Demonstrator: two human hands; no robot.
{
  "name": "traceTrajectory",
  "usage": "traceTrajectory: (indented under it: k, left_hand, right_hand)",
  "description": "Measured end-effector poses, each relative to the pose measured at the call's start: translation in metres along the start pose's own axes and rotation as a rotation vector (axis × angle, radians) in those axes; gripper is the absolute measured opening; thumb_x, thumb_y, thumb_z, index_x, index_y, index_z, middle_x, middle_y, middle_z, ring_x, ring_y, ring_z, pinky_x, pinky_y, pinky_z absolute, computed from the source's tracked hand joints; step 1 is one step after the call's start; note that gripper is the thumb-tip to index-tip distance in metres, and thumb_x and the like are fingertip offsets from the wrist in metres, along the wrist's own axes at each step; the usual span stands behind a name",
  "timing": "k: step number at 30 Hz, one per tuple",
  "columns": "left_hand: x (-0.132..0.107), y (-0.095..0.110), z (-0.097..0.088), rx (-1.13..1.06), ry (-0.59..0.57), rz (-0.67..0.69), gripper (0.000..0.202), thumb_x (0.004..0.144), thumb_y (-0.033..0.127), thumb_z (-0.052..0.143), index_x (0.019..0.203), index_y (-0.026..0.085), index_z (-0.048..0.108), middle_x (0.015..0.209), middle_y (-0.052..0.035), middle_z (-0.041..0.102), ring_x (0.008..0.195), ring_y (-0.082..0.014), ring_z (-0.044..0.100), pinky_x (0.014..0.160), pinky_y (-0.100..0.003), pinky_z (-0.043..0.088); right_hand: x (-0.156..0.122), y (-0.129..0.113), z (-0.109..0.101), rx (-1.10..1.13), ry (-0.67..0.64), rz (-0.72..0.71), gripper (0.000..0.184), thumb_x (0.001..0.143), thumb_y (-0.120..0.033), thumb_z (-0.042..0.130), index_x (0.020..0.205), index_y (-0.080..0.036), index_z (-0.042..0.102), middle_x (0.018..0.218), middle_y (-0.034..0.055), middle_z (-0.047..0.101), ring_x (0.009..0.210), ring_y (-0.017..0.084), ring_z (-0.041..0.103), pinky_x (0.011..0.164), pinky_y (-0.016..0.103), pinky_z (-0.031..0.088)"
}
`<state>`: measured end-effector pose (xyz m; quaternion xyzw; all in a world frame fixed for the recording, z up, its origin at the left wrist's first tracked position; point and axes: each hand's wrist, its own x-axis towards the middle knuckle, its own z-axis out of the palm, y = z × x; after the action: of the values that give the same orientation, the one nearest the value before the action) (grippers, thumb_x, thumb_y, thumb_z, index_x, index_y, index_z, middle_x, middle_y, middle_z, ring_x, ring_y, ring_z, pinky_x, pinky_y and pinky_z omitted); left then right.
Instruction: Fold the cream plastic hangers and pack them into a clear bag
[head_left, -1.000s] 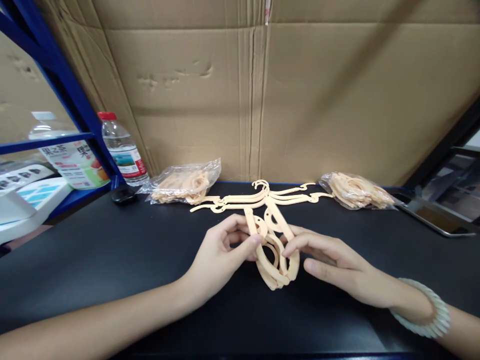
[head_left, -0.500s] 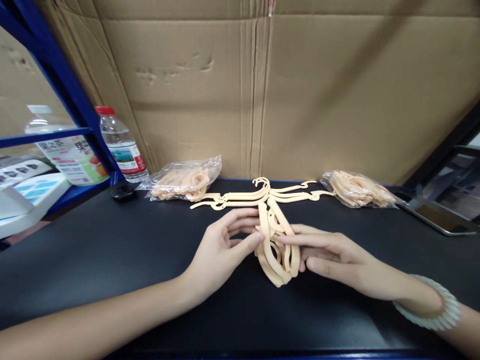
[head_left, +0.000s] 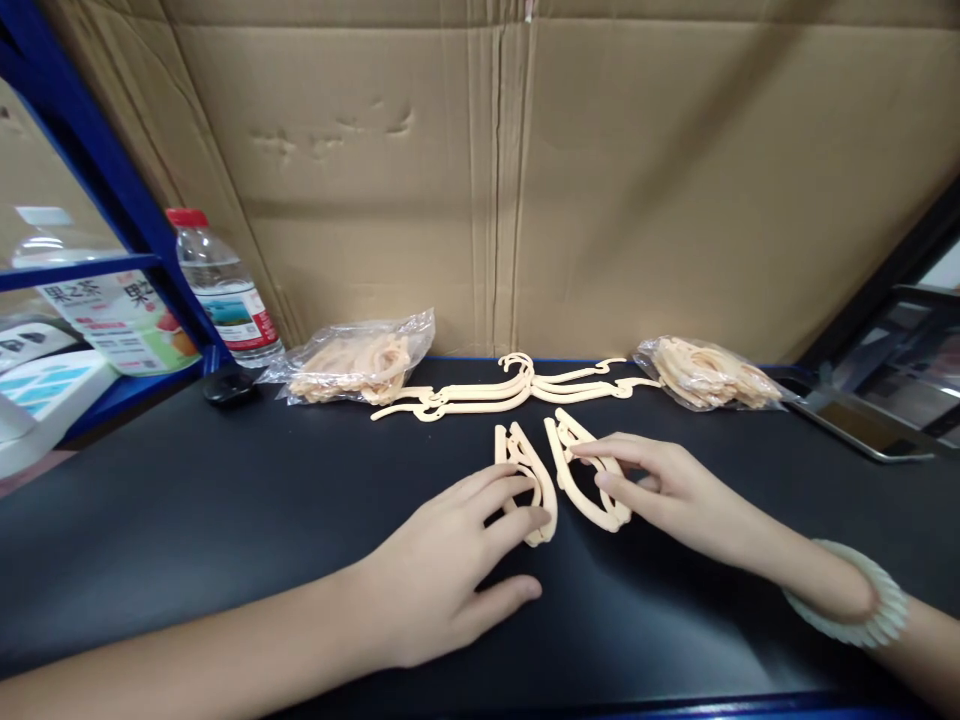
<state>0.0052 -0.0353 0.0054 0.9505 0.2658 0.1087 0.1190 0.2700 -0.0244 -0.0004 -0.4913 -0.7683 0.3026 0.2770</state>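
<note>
Two cream folding clothes hangers, both folded, lie side by side on the black tabletop in front of me. My left hand (head_left: 472, 550) rests its fingertips on the left folded hanger (head_left: 545, 480), the fingers spread and the thumb held apart. At the right folded hanger (head_left: 576, 497), my right hand (head_left: 667, 490) has its thumb and fingers closed on the outer side. A narrow gap separates the two hangers. Behind them, several unfolded hangers (head_left: 487, 406) lie together, arms stretched out and hooks at the centre.
Clear plastic bags of folded hangers lie at the back left (head_left: 352, 365) and back right (head_left: 709, 372). A red-capped water bottle (head_left: 232, 300) and a black mouse (head_left: 231, 386) are at left. A phone-like device (head_left: 862, 425) lies at right, with cardboard (head_left: 375, 200) behind.
The hangers, held together between both hands before, now lie apart on the table. My left hand has loosened and turned palm down; my right hand has shifted slightly with the right hanger.
</note>
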Motion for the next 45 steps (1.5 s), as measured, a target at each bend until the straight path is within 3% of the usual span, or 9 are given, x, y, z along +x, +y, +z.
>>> traceTrajectory:
  k: [6,12,24,30,34,39,45]
  left_hand:
    - [0.001,-0.01,0.0,-0.042,0.009,0.004,0.04,0.094,0.028,0.053,0.133,0.02,0.046,0.142,-0.0109,0.042,0.141,-0.0234,0.024,0.114,-0.04,0.034]
    - [0.003,-0.012,-0.002,-0.044,0.009,0.003,0.038,0.093,0.027,0.053,0.13,0.018,0.047,0.142,-0.0126,0.041,0.141,-0.0244,0.026,0.113,-0.042,0.035]
    - [0.002,-0.019,0.001,-0.06,0.037,0.002,0.037,0.093,0.028,0.054,0.128,0.019,0.048,0.143,-0.012,0.041,0.141,-0.028,0.026,0.113,-0.047,0.035]
    - [0.002,-0.019,0.002,-0.017,0.068,0.018,0.04,0.092,0.027,0.055,0.131,0.02,0.047,0.144,-0.0116,0.043,0.14,-0.0288,0.028,0.113,-0.048,0.036]
    - [0.003,-0.028,-0.005,0.054,0.141,0.059,0.041,0.094,0.03,0.054,0.134,0.022,0.045,0.141,-0.0086,0.047,0.137,-0.0277,0.035,0.113,-0.046,0.034]
    - [0.008,-0.053,-0.012,0.03,0.241,-0.061,0.025,0.098,0.025,0.041,0.12,0.021,0.053,0.123,-0.0089,0.057,0.117,-0.0235,0.052,0.101,-0.039,0.045]
    - [0.009,-0.063,-0.006,0.13,0.183,-0.131,0.026,0.097,0.023,0.039,0.116,0.018,0.055,0.121,-0.0106,0.056,0.112,-0.0256,0.054,0.098,-0.043,0.046]
  right_hand:
    - [-0.005,-0.001,0.005,-0.362,-0.004,-0.134,0.041,0.097,-0.039,0.045,0.137,-0.027,0.047,0.095,0.0034,0.056,0.073,0.016,0.057,0.07,0.034,0.05]
    - [-0.008,-0.006,0.004,-0.554,-0.023,-0.192,0.046,0.094,-0.045,0.05,0.136,-0.026,0.045,0.106,0.0074,0.055,0.094,0.024,0.057,0.076,0.04,0.052]
    - [-0.004,-0.005,0.003,-0.557,-0.083,-0.277,0.052,0.093,-0.047,0.053,0.136,-0.019,0.047,0.103,0.0091,0.052,0.092,0.024,0.052,0.083,0.042,0.049]
    - [-0.004,-0.002,0.0,-0.43,-0.06,-0.289,0.058,0.091,-0.051,0.055,0.139,-0.02,0.044,0.102,0.0093,0.054,0.09,0.023,0.054,0.083,0.04,0.049]
    - [0.009,0.017,-0.012,-0.367,0.128,-0.265,0.039,0.096,-0.042,0.047,0.127,-0.02,0.054,0.099,0.0088,0.059,0.089,0.022,0.057,0.081,0.039,0.05]
    - [0.034,0.066,-0.042,-0.399,0.34,-0.221,0.034,0.094,-0.039,0.049,0.117,-0.016,0.059,0.103,0.0118,0.064,0.091,0.025,0.061,0.084,0.044,0.051]
    - [0.045,0.095,-0.053,-0.548,0.361,-0.302,0.037,0.096,-0.032,0.042,0.126,-0.015,0.055,0.128,0.0155,0.059,0.121,0.03,0.053,0.105,0.054,0.04]
